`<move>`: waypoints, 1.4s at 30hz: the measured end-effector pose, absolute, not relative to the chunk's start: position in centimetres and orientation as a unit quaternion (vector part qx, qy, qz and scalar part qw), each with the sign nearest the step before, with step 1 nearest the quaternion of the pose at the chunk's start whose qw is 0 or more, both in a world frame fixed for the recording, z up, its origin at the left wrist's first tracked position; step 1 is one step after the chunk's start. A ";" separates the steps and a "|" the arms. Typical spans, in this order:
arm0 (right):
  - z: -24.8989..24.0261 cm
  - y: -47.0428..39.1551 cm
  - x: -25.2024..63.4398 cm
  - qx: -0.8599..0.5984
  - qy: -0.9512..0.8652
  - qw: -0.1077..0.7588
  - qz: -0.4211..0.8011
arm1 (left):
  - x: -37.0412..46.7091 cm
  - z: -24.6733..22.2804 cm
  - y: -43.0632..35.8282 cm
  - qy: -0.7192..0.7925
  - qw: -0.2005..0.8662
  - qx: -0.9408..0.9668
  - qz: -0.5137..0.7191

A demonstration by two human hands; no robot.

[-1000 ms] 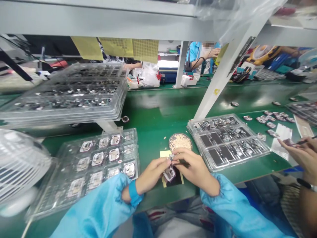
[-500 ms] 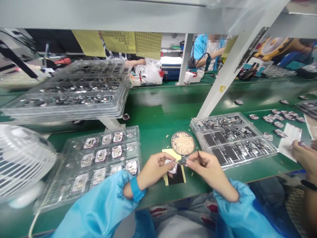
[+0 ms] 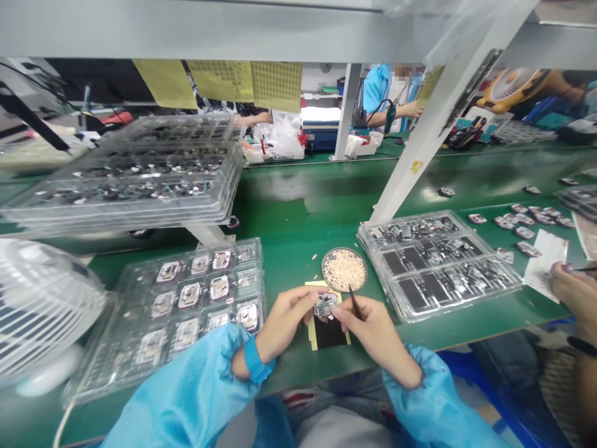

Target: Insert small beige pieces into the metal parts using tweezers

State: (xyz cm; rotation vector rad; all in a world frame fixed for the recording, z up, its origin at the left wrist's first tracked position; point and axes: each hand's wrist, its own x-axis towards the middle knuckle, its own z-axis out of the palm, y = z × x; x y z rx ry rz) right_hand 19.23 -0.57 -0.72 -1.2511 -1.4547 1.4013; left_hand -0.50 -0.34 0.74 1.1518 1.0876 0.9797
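A small silvery device part [image 3: 325, 304] is held above a black pad with yellow edges [image 3: 330, 334]. My left hand [image 3: 290, 317] grips its left side between thumb and fingers. The fingertips of my right hand [image 3: 366, 326] touch its right side, and dark tweezers [image 3: 355, 302] rest in that same hand, pointing up and away. Just beyond the hands sits a round dish [image 3: 344, 269] full of small pale pieces.
On the left are a tray of square parts [image 3: 190, 294], stacked trays [image 3: 125, 168] and a white fan [image 3: 44, 305]. A parts tray [image 3: 438, 264] stands right, below a slanted post [image 3: 420, 143]. Another person's hand [image 3: 571, 286] is at far right.
My right hand has moved left and closer to my left hand, bringing the dark piece it held onto the device part. The tweezers now tilt across near the dish's lower edge.
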 end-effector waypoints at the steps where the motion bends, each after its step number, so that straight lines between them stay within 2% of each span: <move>1: -0.8 -0.5 19.2 -0.493 -0.564 0.377 0.545 | -0.5 0.8 -0.4 0.467 0.595 0.499 0.424; 6: -1.0 -0.3 19.3 -0.496 -0.540 0.393 0.555 | -0.3 0.7 -0.8 0.454 0.604 0.503 0.420; 12: -0.9 -0.3 19.2 -0.500 -0.535 0.398 0.553 | 0.1 -0.1 -1.0 0.499 0.481 0.606 0.389; 20: -1.0 -0.2 19.2 -0.496 -0.525 0.411 0.556 | -0.1 0.3 -1.0 0.507 0.402 0.662 0.380; 29: -1.2 -0.1 19.0 -0.513 -0.549 0.420 0.510 | 0.1 0.2 -1.0 0.519 0.437 0.615 0.402; 37: -1.7 -0.1 18.3 -0.473 -0.525 0.462 0.536 | 0.4 -0.3 -1.0 0.443 0.627 0.469 0.436; 42: -1.5 0.3 17.7 -0.460 -0.514 0.449 0.568 | 0.6 0.1 -0.9 0.411 0.637 0.454 0.468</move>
